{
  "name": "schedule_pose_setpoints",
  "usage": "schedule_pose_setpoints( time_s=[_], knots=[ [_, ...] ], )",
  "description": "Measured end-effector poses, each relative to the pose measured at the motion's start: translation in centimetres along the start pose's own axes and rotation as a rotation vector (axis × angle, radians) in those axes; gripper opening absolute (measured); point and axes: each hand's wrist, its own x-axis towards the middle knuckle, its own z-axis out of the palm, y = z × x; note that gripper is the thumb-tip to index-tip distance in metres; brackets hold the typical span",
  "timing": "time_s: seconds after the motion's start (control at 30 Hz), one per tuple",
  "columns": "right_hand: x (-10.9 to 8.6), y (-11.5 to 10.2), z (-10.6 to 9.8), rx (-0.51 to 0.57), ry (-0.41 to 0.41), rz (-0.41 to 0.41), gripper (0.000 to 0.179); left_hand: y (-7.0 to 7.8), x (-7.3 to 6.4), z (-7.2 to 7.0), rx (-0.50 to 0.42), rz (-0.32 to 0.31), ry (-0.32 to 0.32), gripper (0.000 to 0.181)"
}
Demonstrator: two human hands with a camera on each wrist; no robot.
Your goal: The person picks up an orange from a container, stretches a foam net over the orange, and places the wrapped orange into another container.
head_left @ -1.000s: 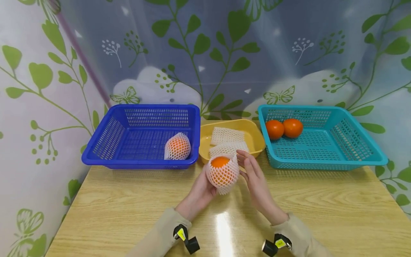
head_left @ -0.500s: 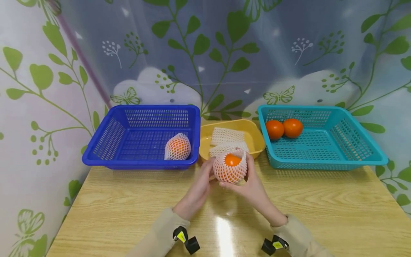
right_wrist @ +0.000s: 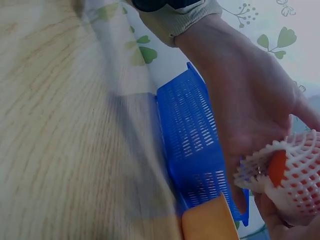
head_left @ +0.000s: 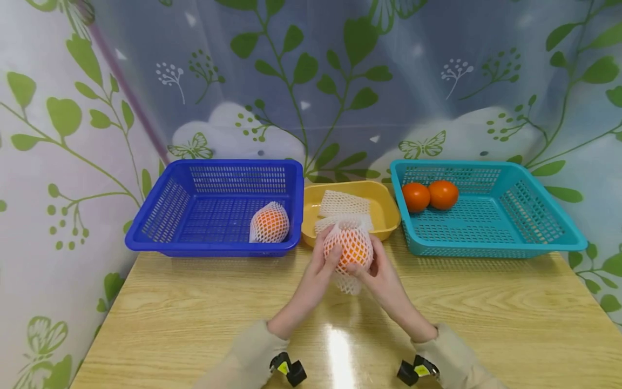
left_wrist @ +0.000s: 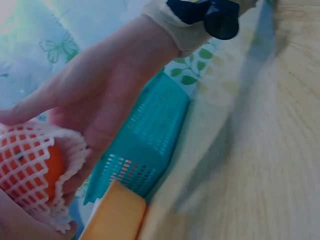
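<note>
Both hands hold one round orange-red fruit (head_left: 357,253) inside a white foam net sleeve (head_left: 347,283), above the table in front of the yellow basin. My left hand (head_left: 311,278) grips it from the left, its thumb over the near side. From the right, my right hand (head_left: 386,278) grips it, thumb also on the near side. The net covers most of the fruit, and a loose end hangs below. In the left wrist view, bare fruit skin (left_wrist: 55,170) shows at the net's open edge. The far fingers are largely hidden behind the fruit in the head view.
A blue basket (head_left: 214,246) at left holds one netted fruit (head_left: 270,224). The yellow basin (head_left: 387,210) in the middle holds foam nets (head_left: 345,203). At right, a teal basket (head_left: 495,249) holds two bare fruits (head_left: 443,194). A patterned curtain (head_left: 311,119) hangs behind the wooden table (head_left: 204,302).
The right hand has come onto the fruit and grips it with the left. The fruit has shifted slightly right and turned, its bare patch now out of the head view.
</note>
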Motion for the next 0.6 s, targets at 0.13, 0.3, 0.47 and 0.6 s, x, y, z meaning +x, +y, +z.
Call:
schedule_pose_setpoints(
  time_s=[0.13,0.3,0.47,0.6],
  knots=[
    [0.0,0.0,-0.1,0.005,0.004,-0.028,0.069,-0.2,-0.2,0.5,0.005,-0.004,-0.031,0.063],
    [0.1,-0.5,-0.5,-0.198,-0.043,-0.049,0.062,0.0,-0.3,-0.1,0.012,-0.047,-0.070,0.087],
    [0.3,-1.2,-0.9,-0.313,-0.099,-0.025,0.057,0.7,0.1,-1.7,0.090,-0.062,-0.054,0.097],
    [0.9,-1.5,-1.1,-0.338,-0.084,-0.039,0.056,1.8,0.7,-3.2,0.181,-0.036,-0.049,0.088]
  ],
)
